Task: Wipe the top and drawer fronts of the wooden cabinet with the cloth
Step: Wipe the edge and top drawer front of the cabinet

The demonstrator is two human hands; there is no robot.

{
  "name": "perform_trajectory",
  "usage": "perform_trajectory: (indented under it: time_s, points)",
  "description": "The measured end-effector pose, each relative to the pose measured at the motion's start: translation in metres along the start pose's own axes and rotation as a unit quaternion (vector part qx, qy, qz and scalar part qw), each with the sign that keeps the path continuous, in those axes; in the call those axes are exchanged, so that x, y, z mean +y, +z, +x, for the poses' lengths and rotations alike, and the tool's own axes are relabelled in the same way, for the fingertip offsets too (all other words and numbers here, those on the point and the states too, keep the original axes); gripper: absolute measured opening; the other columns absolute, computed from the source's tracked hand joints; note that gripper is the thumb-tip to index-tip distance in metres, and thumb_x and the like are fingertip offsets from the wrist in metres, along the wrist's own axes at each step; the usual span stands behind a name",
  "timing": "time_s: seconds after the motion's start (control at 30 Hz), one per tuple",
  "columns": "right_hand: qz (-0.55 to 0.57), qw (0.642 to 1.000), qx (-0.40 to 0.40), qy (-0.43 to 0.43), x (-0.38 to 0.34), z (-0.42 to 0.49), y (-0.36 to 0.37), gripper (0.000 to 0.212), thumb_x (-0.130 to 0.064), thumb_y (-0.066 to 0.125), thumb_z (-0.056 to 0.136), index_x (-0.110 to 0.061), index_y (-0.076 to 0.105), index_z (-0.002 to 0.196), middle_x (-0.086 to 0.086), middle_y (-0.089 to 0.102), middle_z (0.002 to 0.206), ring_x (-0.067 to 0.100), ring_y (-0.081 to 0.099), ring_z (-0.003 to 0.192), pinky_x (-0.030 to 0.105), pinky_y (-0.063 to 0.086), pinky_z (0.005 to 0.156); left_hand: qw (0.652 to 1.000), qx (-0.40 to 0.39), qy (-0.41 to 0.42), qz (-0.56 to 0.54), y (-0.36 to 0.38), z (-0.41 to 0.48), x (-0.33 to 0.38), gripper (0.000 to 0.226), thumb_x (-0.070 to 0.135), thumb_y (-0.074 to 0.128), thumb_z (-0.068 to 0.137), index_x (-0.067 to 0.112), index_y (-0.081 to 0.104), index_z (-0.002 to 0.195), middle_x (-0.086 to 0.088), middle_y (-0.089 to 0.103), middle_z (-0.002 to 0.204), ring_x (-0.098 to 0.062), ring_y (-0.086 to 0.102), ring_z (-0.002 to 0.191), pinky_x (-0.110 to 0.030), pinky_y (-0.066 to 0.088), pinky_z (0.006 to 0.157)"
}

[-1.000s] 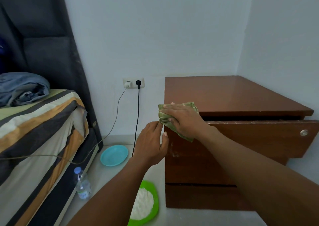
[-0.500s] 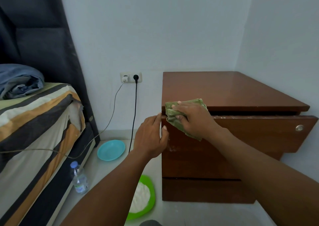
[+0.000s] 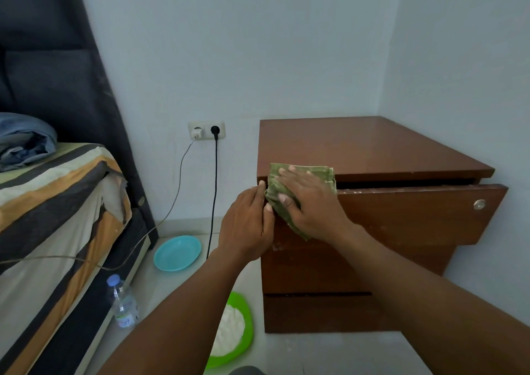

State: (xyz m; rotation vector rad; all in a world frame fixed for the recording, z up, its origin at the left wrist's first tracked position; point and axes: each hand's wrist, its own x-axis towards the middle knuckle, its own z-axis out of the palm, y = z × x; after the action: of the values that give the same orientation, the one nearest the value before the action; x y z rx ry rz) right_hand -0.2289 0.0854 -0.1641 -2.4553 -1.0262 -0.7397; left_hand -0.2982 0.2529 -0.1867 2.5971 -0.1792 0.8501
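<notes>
A brown wooden cabinet (image 3: 372, 151) stands in the room's corner, its top drawer (image 3: 415, 214) pulled out on the right side, with a round metal knob (image 3: 479, 204). A folded green cloth (image 3: 321, 174) lies over the cabinet's front left edge, draped from the top down onto the drawer front. My right hand (image 3: 307, 199) presses flat on the cloth. My left hand (image 3: 246, 225) is curled against the cabinet's left front corner, fingertips touching the cloth's edge.
On the floor left of the cabinet lie a blue plate (image 3: 177, 252), a green plate of white powder (image 3: 231, 330) and a plastic water bottle (image 3: 123, 303). A bed (image 3: 51, 202) with striped sheets is at the left. Two cables (image 3: 213, 191) hang from a wall socket (image 3: 206, 130).
My right hand has slid the cloth slightly rightward along the cabinet's front edge. My left hand stays at the left corner.
</notes>
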Motion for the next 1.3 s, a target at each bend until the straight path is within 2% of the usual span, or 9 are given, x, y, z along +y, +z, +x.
perform_trajectory:
  time_s: [0.1, 0.2, 0.33, 0.6, 0.9, 1.13, 1.3]
  points:
    - [-0.007, 1.000, 0.010, -0.005, -0.004, -0.011, 0.005, 0.052, -0.049, 0.029, 0.104, -0.024, 0.046, 0.147, -0.005, 0.041, 0.156, 0.011, 0.026, 0.149, 0.040, 0.020, 0.123, 1.000, 0.003, 0.002, 0.001, 0.002, -0.004, 0.001, 0.065, 0.040, 0.022, 0.099, 0.004, 0.040, 0.151, -0.012, 0.051, 0.148, -0.024, 0.047, 0.134, -0.041, 0.044, 0.110]
    - [-0.006, 1.000, 0.014, -0.004, -0.006, -0.015, 0.004, 0.051, -0.046, 0.026, 0.104, -0.023, 0.049, 0.144, -0.003, 0.051, 0.149, 0.013, 0.037, 0.144, 0.040, 0.026, 0.120, 1.000, 0.003, 0.000, 0.011, 0.003, -0.004, 0.003, 0.065, 0.039, 0.023, 0.099, 0.003, 0.041, 0.150, -0.015, 0.052, 0.146, -0.027, 0.049, 0.133, -0.044, 0.045, 0.109]
    - [-0.004, 0.999, 0.036, 0.004, -0.007, -0.018, 0.002, 0.045, -0.040, 0.027, 0.106, -0.023, 0.058, 0.136, -0.003, 0.064, 0.132, 0.015, 0.054, 0.125, 0.038, 0.038, 0.108, 0.999, -0.003, 0.008, 0.048, 0.007, -0.004, 0.002, 0.063, 0.039, 0.024, 0.101, 0.003, 0.046, 0.147, -0.016, 0.052, 0.147, -0.030, 0.046, 0.138, -0.049, 0.043, 0.112]
    - [-0.013, 0.997, 0.067, 0.039, 0.022, -0.028, -0.011, 0.038, -0.035, 0.036, 0.105, -0.022, 0.064, 0.126, -0.006, 0.069, 0.119, 0.014, 0.060, 0.109, 0.038, 0.042, 0.098, 0.997, 0.000, 0.056, 0.061, 0.016, 0.004, 0.024, 0.060, 0.036, 0.026, 0.100, 0.003, 0.050, 0.145, -0.015, 0.054, 0.146, -0.029, 0.045, 0.141, -0.047, 0.035, 0.118]
    - [-0.050, 0.993, 0.085, 0.064, 0.072, -0.056, -0.032, 0.037, -0.035, 0.038, 0.105, -0.020, 0.064, 0.127, -0.004, 0.068, 0.119, 0.016, 0.060, 0.109, 0.040, 0.042, 0.098, 0.992, -0.032, 0.110, 0.053, 0.045, 0.024, 0.071, 0.062, 0.040, 0.023, 0.100, 0.007, 0.047, 0.147, -0.011, 0.051, 0.150, -0.023, 0.041, 0.144, -0.037, 0.022, 0.121]
    - [-0.073, 0.986, 0.123, 0.087, 0.119, -0.083, -0.054, 0.037, -0.034, 0.037, 0.105, -0.018, 0.065, 0.123, -0.004, 0.069, 0.116, 0.017, 0.060, 0.108, 0.039, 0.041, 0.096, 0.984, -0.055, 0.159, 0.054, 0.074, 0.041, 0.115, 0.060, 0.036, 0.026, 0.101, 0.002, 0.048, 0.146, -0.015, 0.052, 0.148, -0.027, 0.044, 0.142, -0.041, 0.029, 0.120]
    - [-0.077, 0.981, 0.137, 0.113, 0.156, -0.104, -0.073, 0.037, -0.032, 0.037, 0.104, -0.016, 0.066, 0.122, 0.000, 0.069, 0.115, 0.020, 0.060, 0.109, 0.040, 0.042, 0.097, 0.979, -0.074, 0.185, 0.045, 0.094, 0.054, 0.155, 0.063, 0.038, 0.022, 0.100, 0.003, 0.046, 0.147, -0.015, 0.051, 0.150, -0.025, 0.043, 0.142, -0.038, 0.027, 0.120]
